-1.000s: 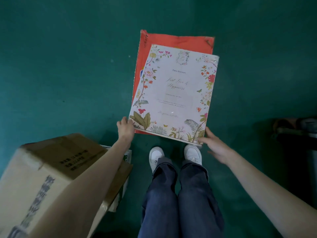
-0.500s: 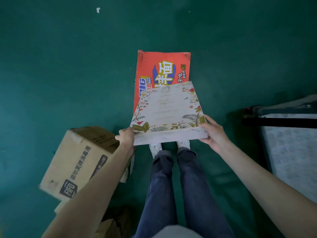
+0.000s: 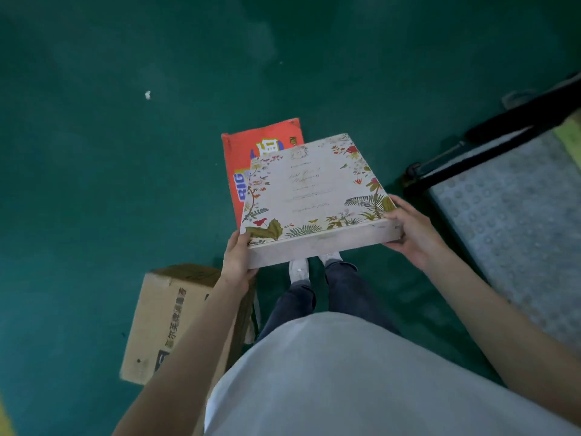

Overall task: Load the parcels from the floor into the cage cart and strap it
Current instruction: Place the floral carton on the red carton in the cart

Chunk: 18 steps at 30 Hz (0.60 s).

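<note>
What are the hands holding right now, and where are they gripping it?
Both hands hold the flat floral box off the floor: the left hand at its near left corner, the right hand at its near right corner.

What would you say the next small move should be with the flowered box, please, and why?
Probably swing the flowered box rightward toward the cart. Both the left hand and right hand already hold it clear of the floor, and the cart's platform sits just to the right. The red box and brown carton remain down.
</note>
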Available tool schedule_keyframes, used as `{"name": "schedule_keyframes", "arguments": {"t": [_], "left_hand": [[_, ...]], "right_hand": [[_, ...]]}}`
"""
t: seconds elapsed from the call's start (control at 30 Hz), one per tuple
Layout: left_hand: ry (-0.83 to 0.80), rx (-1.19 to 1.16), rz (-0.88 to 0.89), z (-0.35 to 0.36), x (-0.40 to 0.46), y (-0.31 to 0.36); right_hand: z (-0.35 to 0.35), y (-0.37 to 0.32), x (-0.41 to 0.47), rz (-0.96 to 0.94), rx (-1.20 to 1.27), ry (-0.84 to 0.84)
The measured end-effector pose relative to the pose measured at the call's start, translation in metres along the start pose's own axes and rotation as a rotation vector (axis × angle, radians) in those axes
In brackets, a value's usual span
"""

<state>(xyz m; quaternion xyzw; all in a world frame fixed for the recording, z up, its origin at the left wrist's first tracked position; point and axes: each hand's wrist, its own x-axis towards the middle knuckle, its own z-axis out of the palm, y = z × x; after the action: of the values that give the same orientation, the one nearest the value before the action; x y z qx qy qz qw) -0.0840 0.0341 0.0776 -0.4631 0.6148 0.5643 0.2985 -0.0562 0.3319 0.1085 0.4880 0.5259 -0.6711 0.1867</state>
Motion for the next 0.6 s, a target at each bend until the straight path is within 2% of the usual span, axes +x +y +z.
{"name": "schedule_keyframes", "arguments": {"t": [0.3,0.6], "left_hand": [[-0.163,0.37,0.043,0.027,-0.011,0.028],[-0.338,0.662,0.119,0.125,-0.055,0.009]], "right_hand": [[-0.032,0.052,-0.059,-0.032,0.246,0.313],[-0.095,0.122,-0.112,-0.041,0.609,0.574]]}}
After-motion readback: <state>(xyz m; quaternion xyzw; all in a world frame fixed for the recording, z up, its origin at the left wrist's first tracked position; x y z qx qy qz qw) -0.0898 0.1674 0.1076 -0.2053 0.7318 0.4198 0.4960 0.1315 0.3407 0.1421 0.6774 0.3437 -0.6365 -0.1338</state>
